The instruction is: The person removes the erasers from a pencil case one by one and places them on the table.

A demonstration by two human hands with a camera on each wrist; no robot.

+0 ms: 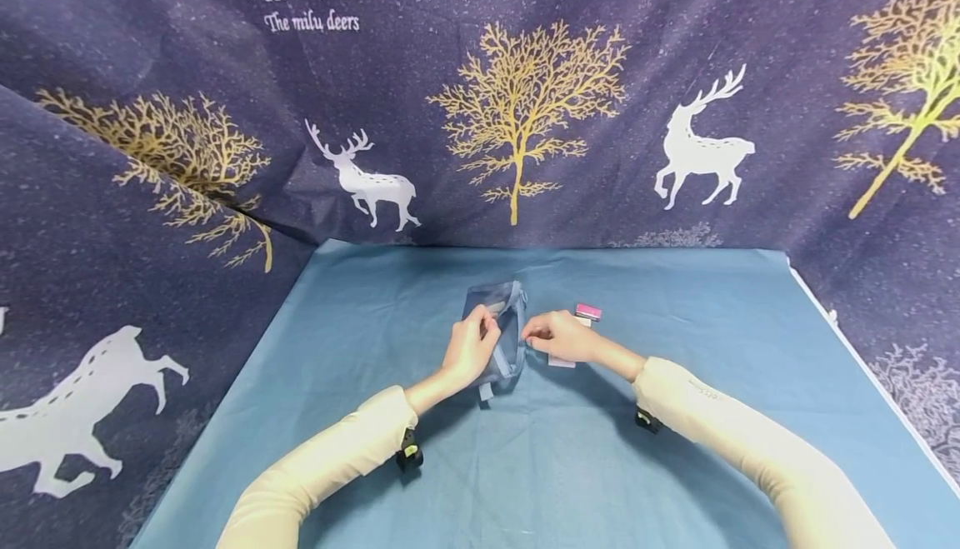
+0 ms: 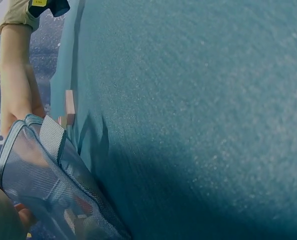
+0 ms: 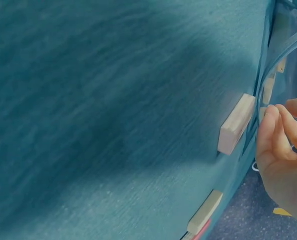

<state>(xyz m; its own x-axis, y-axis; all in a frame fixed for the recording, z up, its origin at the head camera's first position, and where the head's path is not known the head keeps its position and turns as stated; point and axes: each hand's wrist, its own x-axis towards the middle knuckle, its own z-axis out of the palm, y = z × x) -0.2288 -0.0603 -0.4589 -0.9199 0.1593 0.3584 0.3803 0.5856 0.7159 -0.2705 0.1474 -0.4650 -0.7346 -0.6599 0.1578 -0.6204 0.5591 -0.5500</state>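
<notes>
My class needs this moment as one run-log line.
left hand: holds mesh pouch; right hand: at pouch's opening; inside: pale pieces; outside: pale block, pink item; surface: blue cloth

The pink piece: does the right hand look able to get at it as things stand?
Likely yes: the pink piece lies on the cloth just beyond the right hand, with nothing seen covering it, though the hand would first need to leave the bag.

- Blue cloth beneath both grips
- Mesh pouch at the left hand's grip
- Pale block just nearside of the right hand
- Pink piece just beyond it
</notes>
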